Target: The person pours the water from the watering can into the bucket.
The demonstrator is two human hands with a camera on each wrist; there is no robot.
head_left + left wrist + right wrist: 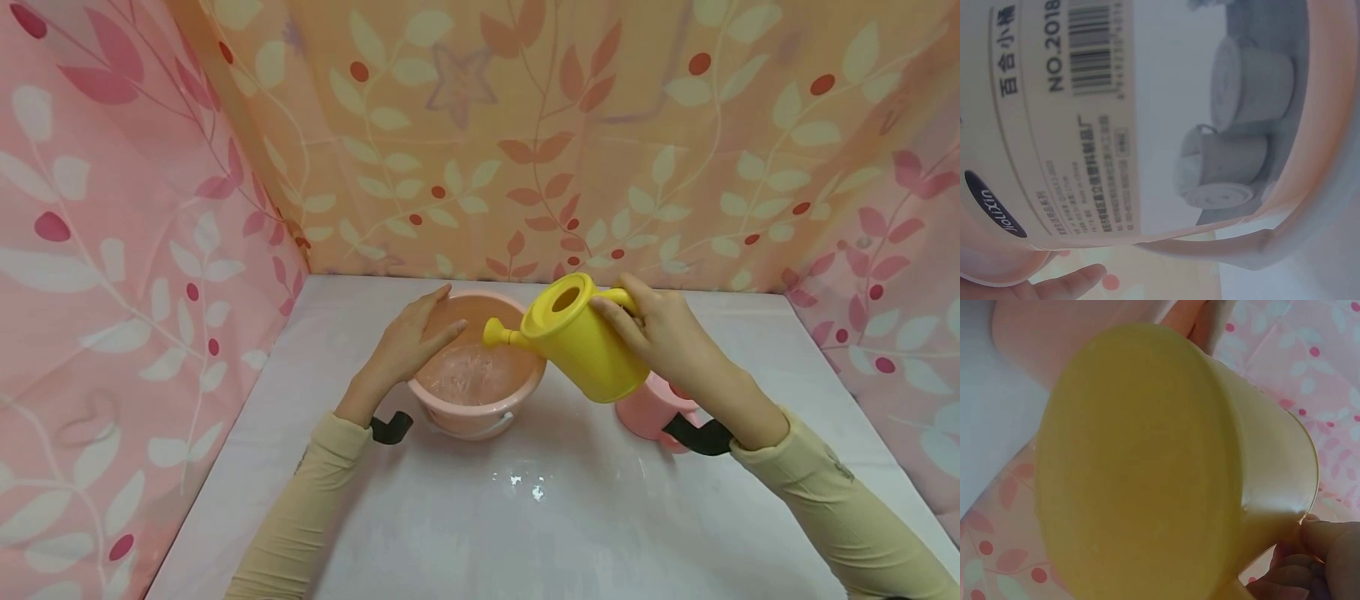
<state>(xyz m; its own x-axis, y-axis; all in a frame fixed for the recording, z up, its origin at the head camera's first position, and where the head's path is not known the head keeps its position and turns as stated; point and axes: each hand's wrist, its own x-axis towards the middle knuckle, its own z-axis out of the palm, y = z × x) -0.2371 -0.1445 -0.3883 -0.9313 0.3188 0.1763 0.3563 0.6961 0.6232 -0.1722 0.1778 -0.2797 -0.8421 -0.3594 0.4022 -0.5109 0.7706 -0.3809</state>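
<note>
My right hand (663, 321) grips the handle of a yellow watering can (592, 350), raised and tilted left. Its sprinkler head (495, 333) hangs over a pink bucket (465, 410), above rippled, bubbly water (468, 375). In the right wrist view the can's base (1135, 462) fills the middle, with my curled fingers (1291, 578) at the lower right. My left hand (408, 337) rests on the bucket's left rim, its fingers straight and the thumb over the inside. The left wrist view shows the bucket's printed label (1085, 144) and a straight finger (1079, 281) past the rim.
A pink vessel with a handle (637, 412) stands on the white table (480, 533), partly hidden behind my right hand and wrist. Shiny wet spots (525, 483) lie in front of the bucket. Leaf-patterned cloth walls (465, 167) enclose the back and sides.
</note>
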